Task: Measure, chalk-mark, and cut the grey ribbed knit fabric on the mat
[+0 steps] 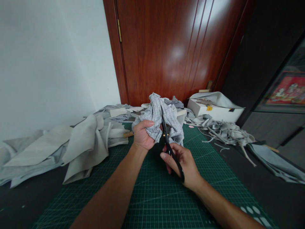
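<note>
My left hand (144, 135) grips a bunched piece of grey knitted fabric (153, 109), thumb on top, and holds it up above the green cutting mat (152, 197). In my right hand (183, 162) is a pair of black scissors (168, 143), fingers closed around the handles. The blades point away from me and lie against the fabric, between the part in my left hand and a fold hanging on the right. Whether the blades are parted is hard to make out. Part of the lower blade is hidden by the cloth.
Light grey cloth pieces (82, 140) are heaped at the left, partly over the mat. A white box (214, 109) stands at the back right, with a tangle of fabric strips (225, 132) before it. Folded grey cloth (276, 160) lies farther right. Behind is a wooden door (162, 47).
</note>
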Tool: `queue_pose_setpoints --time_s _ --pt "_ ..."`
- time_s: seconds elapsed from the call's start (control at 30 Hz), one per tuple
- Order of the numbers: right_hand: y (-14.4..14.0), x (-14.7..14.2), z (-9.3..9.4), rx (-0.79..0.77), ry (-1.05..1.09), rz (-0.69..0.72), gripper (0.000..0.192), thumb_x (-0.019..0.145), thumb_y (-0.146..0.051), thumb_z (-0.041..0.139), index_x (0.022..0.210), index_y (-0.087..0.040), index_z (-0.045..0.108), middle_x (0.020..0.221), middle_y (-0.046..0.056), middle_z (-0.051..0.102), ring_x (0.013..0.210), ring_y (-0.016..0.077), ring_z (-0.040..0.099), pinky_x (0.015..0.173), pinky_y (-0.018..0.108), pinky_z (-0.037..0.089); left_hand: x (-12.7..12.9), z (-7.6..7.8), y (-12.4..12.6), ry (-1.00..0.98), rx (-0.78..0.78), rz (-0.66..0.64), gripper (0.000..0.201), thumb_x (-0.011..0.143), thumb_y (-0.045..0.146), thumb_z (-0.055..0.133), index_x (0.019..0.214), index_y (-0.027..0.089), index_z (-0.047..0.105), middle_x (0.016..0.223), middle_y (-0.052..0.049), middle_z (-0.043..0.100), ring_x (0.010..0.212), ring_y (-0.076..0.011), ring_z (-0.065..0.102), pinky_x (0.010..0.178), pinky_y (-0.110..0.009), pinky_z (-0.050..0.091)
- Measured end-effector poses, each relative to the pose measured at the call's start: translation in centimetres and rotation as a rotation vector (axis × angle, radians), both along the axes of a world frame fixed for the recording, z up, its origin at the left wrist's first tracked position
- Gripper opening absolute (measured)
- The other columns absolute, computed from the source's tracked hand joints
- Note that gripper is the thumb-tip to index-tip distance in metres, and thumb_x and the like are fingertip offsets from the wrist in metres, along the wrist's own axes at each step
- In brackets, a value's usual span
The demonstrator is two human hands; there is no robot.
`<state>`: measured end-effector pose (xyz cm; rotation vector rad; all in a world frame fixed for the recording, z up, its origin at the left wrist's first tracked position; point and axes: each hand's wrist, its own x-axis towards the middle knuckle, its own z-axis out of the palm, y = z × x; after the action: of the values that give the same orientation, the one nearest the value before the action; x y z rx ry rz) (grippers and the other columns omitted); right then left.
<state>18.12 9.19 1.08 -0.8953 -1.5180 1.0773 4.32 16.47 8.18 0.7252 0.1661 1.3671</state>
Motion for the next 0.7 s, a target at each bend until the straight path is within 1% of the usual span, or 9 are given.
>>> queue_pose_setpoints --time_s 0.1,0.17,0.27,0.5,0.7 --pt "0.02 -0.02 0.04 0.005 0.002 -0.008 0.030 0.087 -0.044 0.078 0.094 -0.019 0.062 0.049 -0.009 0.054 0.040 0.0097 0.046 0.043 0.021 0.034 -0.04 -0.14 0.16 0.012 0.021 0.014 0.061 0.053 0.013 0.064 0.113 0.014 0.073 0.087 -0.009 0.081 0.088 -0.0370 0.080 0.081 -0.050 0.067" --pt "0.01 -0.03 0.05 0.003 0.004 -0.011 0.031 0.087 -0.044 0.078 0.094 -0.018 0.062 0.049 -0.009 0.054 0.040 0.0096 0.045 0.043 0.021 0.034 -0.04 -0.24 0.30 0.014 0.036 0.017 0.059 0.054 0.014 0.065 0.113 0.014 0.073 0.089 -0.010 0.081 0.090 -0.0379 0.080 0.082 -0.052 0.066" --pt "-0.02 -0.04 0.01 -0.007 0.008 -0.014 0.032 0.087 -0.045 0.079 0.094 -0.018 0.062 0.049 -0.009 0.053 0.040 0.0096 0.045 0.043 0.021 0.034 0.00 -0.27 0.38 0.017 0.041 0.013 0.058 0.054 0.015 0.065 0.111 0.014 0.073 0.090 -0.010 0.081 0.091 -0.0380 0.080 0.082 -0.052 0.066" --pt "0.03 -0.10 -0.15 0.003 0.002 -0.023 0.032 0.087 -0.046 0.078 0.095 -0.019 0.062 0.047 -0.009 0.054 0.038 0.0097 0.044 0.042 0.022 0.033 0.14 -0.09 0.15 0.004 0.046 0.024 0.061 0.052 0.014 0.066 0.113 0.014 0.073 0.087 -0.010 0.081 0.092 -0.0396 0.079 0.082 -0.053 0.066" --pt "0.07 -0.07 -0.11 0.006 0.001 -0.021 0.031 0.088 -0.045 0.078 0.095 -0.018 0.062 0.047 -0.009 0.054 0.038 0.0094 0.045 0.042 0.021 0.033 0.06 -0.20 0.14 0.001 0.038 -0.007 0.062 0.053 0.015 0.065 0.114 0.015 0.072 0.091 -0.010 0.081 0.089 -0.0373 0.080 0.079 -0.050 0.066"
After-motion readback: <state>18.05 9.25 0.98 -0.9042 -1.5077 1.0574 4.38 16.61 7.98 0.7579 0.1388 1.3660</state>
